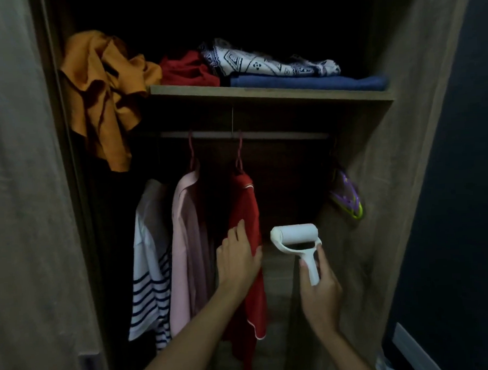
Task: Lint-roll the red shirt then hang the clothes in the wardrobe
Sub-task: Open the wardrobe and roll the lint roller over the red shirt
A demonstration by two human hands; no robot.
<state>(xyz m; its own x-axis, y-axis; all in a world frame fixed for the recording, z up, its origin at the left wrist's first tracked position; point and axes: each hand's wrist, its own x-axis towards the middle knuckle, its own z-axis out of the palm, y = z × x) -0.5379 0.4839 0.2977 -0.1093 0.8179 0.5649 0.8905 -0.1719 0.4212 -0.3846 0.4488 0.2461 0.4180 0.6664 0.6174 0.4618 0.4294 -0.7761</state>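
Note:
The red shirt (245, 202) hangs on a reddish hanger from the wardrobe rail (262, 135), in the middle of the open wardrobe. My left hand (237, 259) grips its right edge at mid height, thumb wrapped round the front. My right hand (319, 289) holds the handle of a white lint roller (296, 236), whose drum is held level just right of the shirt, a short gap away from the fabric.
A pink shirt (188, 245) and a white navy-striped top (150, 262) hang left of the red one. The shelf (274, 93) above carries orange, red, patterned and blue folded clothes. A purple item (347, 195) hangs at the right wall. Wardrobe sides close in left and right.

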